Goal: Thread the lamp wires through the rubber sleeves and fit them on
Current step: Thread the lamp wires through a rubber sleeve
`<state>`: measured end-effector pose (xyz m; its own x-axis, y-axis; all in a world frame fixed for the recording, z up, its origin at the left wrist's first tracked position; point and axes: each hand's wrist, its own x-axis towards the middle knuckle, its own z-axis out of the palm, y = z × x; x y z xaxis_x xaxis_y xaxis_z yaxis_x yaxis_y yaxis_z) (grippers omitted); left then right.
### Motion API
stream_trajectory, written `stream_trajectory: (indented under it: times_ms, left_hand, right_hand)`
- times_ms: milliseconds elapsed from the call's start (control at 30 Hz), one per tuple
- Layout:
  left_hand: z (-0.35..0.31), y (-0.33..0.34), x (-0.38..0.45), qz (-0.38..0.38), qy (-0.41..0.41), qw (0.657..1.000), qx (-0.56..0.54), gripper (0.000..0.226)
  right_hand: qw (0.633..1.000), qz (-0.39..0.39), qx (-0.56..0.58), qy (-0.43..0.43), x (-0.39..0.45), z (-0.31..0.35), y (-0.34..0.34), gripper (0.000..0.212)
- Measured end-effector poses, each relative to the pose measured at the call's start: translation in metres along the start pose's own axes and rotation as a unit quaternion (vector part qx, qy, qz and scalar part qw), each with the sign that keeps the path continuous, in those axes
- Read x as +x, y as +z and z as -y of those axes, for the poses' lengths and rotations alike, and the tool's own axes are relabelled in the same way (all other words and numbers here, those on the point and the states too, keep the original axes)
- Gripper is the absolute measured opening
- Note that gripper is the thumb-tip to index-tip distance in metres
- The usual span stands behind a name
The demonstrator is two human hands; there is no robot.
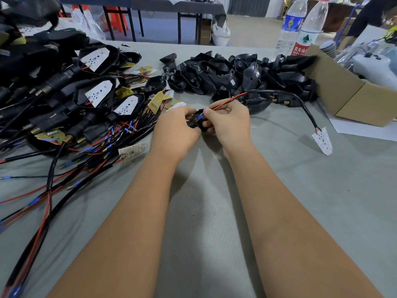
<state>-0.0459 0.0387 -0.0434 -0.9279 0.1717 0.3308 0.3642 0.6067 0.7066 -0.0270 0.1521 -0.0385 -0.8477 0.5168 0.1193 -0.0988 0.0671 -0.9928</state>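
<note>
While left hand (175, 127) grips black rubber sleeve (196, 123) | right hand (228, 120) pinches thin red wire (227, 102)

two water bottles (300, 29), open cardboard box (352, 97), grey table (214, 211), dark bench (150, 5) behind

Bare table (204, 211) near body, passable. Left blocked: wire tangle (64, 168), lamp stack (64, 87). Far centre: housing pile (236, 74). Right: cardboard box (348, 100), bottles (300, 26), probably upright.
</note>
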Motion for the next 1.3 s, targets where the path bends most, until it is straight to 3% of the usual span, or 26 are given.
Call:
stream_trajectory:
  times_ms: [167,367,600,800,833,900,933,1033,1200,1300]
  left_hand:
    - [0.003,-0.002,0.001,-0.038,-0.003,0.999,0.005,0.032]
    - [0.0,-0.003,0.006,-0.084,-0.045,0.983,-0.158,0.036]
    - [-0.005,-0.001,0.004,-0.035,-0.083,0.897,-0.432,0.031]
    - [-0.015,0.001,0.004,-0.031,-0.178,0.758,-0.626,0.061]
    - [-0.015,0.0,0.005,-0.025,-0.181,0.759,-0.625,0.049]
    - [-0.016,0.0,0.004,0.011,-0.173,0.79,-0.588,0.014]
    - [-0.016,0.002,0.002,0.032,-0.169,0.801,-0.573,0.012]
    - [-0.018,0.004,0.002,0.06,-0.171,0.803,-0.568,0.022]
    - [-0.014,0.004,0.003,0.022,-0.192,0.792,-0.579,0.036]
    - [-0.012,0.004,0.004,-0.014,-0.19,0.796,-0.574,0.038]
  right_hand:
    - [0.999,0.012,-0.036,-0.017,-0.002,0.001,0.002,0.019]
    - [0.993,0.055,0.105,0.018,-0.004,0.01,-0.003,0.017]
    - [0.997,0.026,0.079,0.009,-0.003,0.005,-0.002,0.016]
    - [0.993,0.036,0.113,-0.001,-0.003,0.005,-0.001,0.013]
    - [0.991,0.041,0.128,0.003,-0.003,0.005,0.0,0.012]
    - [0.989,0.052,0.139,0.004,-0.004,0.005,0.001,0.011]
    - [0.988,0.059,0.139,0.003,-0.005,0.005,0.001,0.01]
    - [0.986,0.089,0.14,-0.005,-0.006,0.006,0.001,0.009]
    - [0.988,0.121,0.088,-0.028,-0.009,0.006,0.002,0.016]
    - [0.988,0.081,0.126,0.024,-0.006,0.007,0.003,0.03]
